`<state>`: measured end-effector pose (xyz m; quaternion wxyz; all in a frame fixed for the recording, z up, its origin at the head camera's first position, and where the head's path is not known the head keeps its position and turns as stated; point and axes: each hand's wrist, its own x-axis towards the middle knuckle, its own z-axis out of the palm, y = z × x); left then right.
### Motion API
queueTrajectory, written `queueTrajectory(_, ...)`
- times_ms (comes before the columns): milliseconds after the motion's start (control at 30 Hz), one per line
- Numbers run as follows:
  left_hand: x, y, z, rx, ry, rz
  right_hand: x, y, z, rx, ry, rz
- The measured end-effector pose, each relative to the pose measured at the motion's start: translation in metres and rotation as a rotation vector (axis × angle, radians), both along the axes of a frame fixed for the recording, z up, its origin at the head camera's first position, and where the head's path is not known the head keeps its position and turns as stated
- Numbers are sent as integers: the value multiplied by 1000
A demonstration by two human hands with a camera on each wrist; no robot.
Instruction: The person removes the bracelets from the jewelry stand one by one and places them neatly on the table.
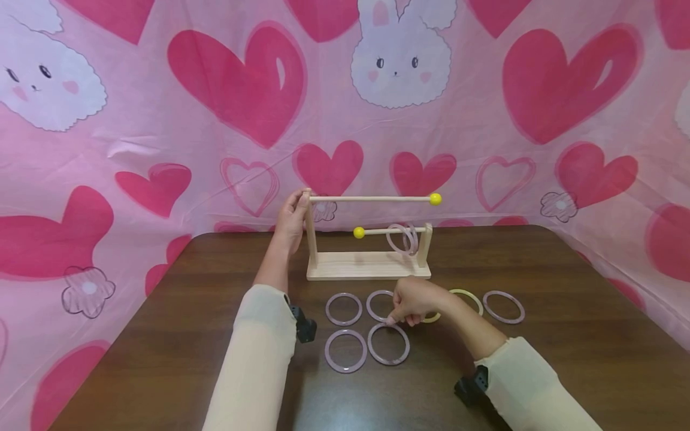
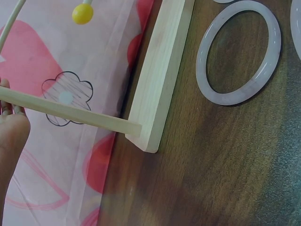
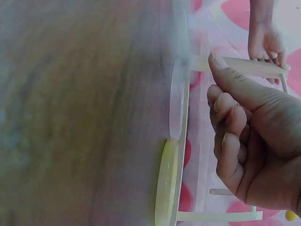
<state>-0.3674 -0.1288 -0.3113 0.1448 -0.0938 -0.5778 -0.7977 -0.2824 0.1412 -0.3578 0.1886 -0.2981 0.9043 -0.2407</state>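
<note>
My left hand [image 1: 291, 221] grips the top of the left post of a pale wooden stand [image 1: 369, 273]. Two rods with yellow ball ends extend from its posts, and lilac bangles [image 1: 412, 240] hang on the lower one. Over the table, my right hand [image 1: 417, 299] has its thumb at the far rim of a lilac bangle [image 1: 389, 362] in the head view. Its fingers are loosely bent, with nothing between them in the right wrist view. Behind it lies another lilac bangle [image 1: 369, 305], partly covered by the hand.
Two lilac bangles, one behind [image 1: 344, 294] and one in front [image 1: 345, 370], lie at the left on the brown table [image 1: 188, 335]. A yellow bangle [image 1: 466, 292], partly hidden, and a lilac bangle [image 1: 522, 311] lie at the right. A pink heart-print cloth [image 1: 474, 120] hangs behind.
</note>
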Motion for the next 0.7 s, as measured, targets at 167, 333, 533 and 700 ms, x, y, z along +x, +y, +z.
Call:
queueTrajectory(167, -2, 0, -1, 7, 2, 5, -2, 0, 1, -22, 11, -20)
queueTrajectory(333, -2, 0, -1, 22, 9, -8, -6, 2, 1, -52, 62, -45)
queueTrajectory(533, -2, -1, -2, 21, 19, -9, -15, 4, 2, -150, 182, -139)
queueTrajectory(700, -2, -1, -1, 18, 20, -10, -16, 5, 4, -220, 275, -257)
